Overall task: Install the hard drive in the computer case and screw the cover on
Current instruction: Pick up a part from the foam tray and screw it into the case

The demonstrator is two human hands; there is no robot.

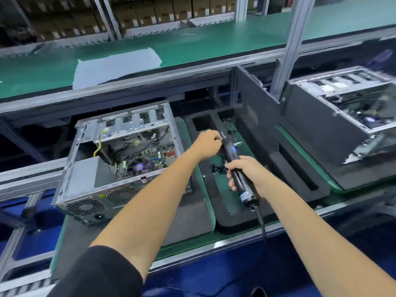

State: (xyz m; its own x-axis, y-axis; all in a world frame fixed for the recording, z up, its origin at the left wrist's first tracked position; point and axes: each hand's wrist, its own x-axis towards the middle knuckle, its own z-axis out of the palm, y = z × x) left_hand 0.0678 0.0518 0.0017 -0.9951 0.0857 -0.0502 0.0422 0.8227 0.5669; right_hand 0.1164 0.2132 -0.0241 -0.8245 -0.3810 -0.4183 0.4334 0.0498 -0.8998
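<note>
- The black sleeve (100,273) on the left forearm lies nearest the camera; both bare forearms reach out over the desk (192,247).
- The right hand (246,174) has its fingers wrapped round the body of the electric screwdriver (235,168), whose cable hangs from the rear end toward the desk edge.
- The left hand (209,143) has its fingers curled at the screwdriver's tip; it seems to be fitting a screw onto the bit, though the screw itself is too small to make out.
- Loose dark screws (217,168) lie in the foam tray (235,219) just below the hands.
- The computer case (120,159) stands open on the left, board and cables exposed; the cover appears to be the dark panel (255,103) leaning upright behind the tray. I cannot tell the hard drive apart from the other parts inside.
- To do this step well: keep the driver steady, seat the screw straight on the bit, and let go with the left fingers only once it holds.
- Keep the trigger untouched until the tip is at its hole.
</note>
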